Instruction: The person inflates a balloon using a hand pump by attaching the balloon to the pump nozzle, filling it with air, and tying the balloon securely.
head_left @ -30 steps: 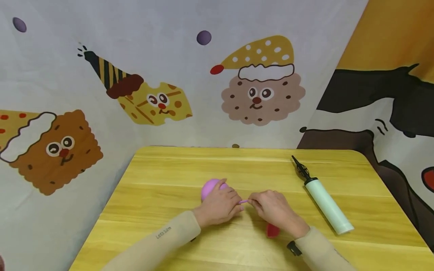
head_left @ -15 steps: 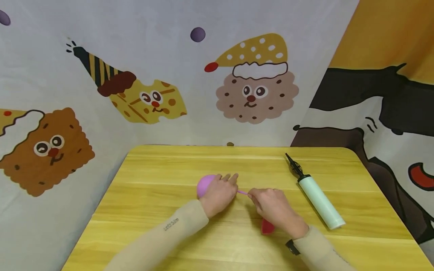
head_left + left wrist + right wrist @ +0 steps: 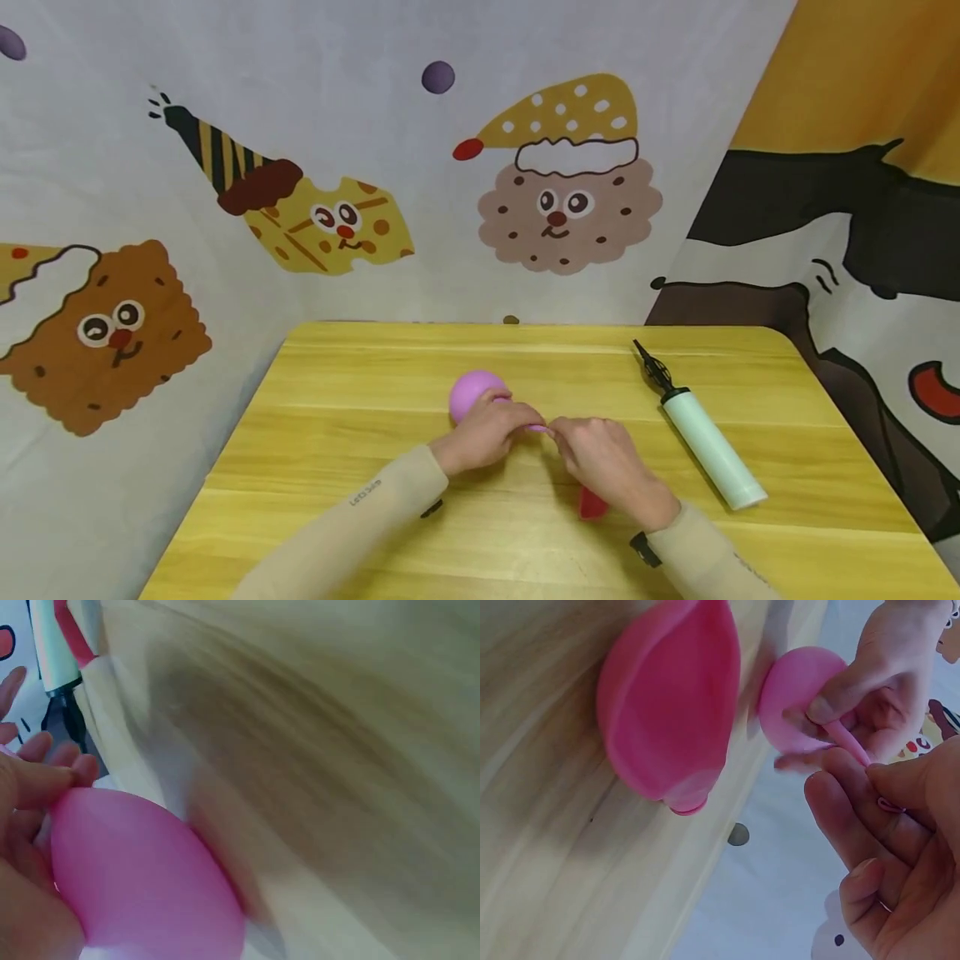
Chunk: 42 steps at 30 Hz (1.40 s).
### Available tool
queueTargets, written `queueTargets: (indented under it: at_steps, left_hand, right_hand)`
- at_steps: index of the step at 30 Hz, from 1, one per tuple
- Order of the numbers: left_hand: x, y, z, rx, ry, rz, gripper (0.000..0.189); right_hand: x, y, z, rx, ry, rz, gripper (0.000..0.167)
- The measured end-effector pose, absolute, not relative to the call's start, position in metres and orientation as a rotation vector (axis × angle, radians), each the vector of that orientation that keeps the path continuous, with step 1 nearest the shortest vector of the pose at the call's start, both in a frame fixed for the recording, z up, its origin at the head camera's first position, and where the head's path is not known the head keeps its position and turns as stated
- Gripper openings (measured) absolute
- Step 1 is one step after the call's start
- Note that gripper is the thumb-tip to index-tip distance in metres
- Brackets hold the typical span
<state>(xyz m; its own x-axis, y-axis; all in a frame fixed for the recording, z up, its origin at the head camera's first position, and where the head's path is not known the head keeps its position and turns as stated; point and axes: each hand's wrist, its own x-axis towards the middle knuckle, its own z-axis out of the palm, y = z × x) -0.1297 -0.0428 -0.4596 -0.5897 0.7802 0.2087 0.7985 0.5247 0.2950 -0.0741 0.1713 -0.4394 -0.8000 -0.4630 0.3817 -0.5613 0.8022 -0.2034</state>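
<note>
A small inflated pink balloon [image 3: 471,398] sits near the middle of the table, its neck stretched toward the right. In the right wrist view, my left hand [image 3: 900,679] pinches the neck [image 3: 847,741] between thumb and fingers close to the round body. My right hand [image 3: 609,467] pinches the far end of the neck between thumb and forefinger, with the rolled lip [image 3: 890,805] showing past the thumb. The left wrist view has the balloon's body [image 3: 146,877] bulging out beside my left hand [image 3: 37,795]. A flat, uninflated red balloon [image 3: 667,705] lies below my right wrist.
To the right, a pale green hand pump [image 3: 716,450] with a black nozzle [image 3: 660,371] lies slantwise on the wooden table [image 3: 360,500]. Behind the table's back edge hangs a white cloth [image 3: 360,67] printed with cartoon biscuits and cheese.
My left hand's fingers, spread over the balloon half a second ago, now close on its neck. More of the round body shows at the left. My right hand keeps its pinch, almost still.
</note>
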Motion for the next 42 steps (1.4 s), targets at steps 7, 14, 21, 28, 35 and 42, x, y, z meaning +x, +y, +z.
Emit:
queueTargets:
  at_steps: [7, 14, 21, 28, 35, 42]
  left_hand:
    - [-0.128, -0.048, -0.457, -1.538, -2.745, -0.458, 0.024]
    - [-0.133, -0.056, -0.460, -1.507, -2.561, -0.218, 0.013]
    - [-0.144, -0.075, -0.456, -1.401, -2.440, -0.103, 0.035]
    - [-0.148, -0.092, -0.444, -1.335, -2.560, -0.127, 0.048]
    - [-0.150, -0.104, -0.438, -1.286, -2.552, -0.215, 0.035]
    - [-0.145, -0.103, -0.428, -1.529, -2.569, -0.341, 0.038]
  right_hand:
    - [-0.073, 0.175, -0.436, 0.758, -2.699, 0.405, 0.006]
    - [-0.072, 0.183, -0.434, 0.739, -2.632, 0.434, 0.010]
    - [-0.067, 0.201, -0.423, 0.751, -2.469, 0.463, 0.009]
    - [-0.060, 0.215, -0.407, 0.803, -2.345, 0.489, 0.035]
    - [-0.058, 0.221, -0.391, 0.806, -2.259, 0.467, 0.051]
    - [-0.069, 0.221, -0.376, 0.780, -2.244, 0.486, 0.044]
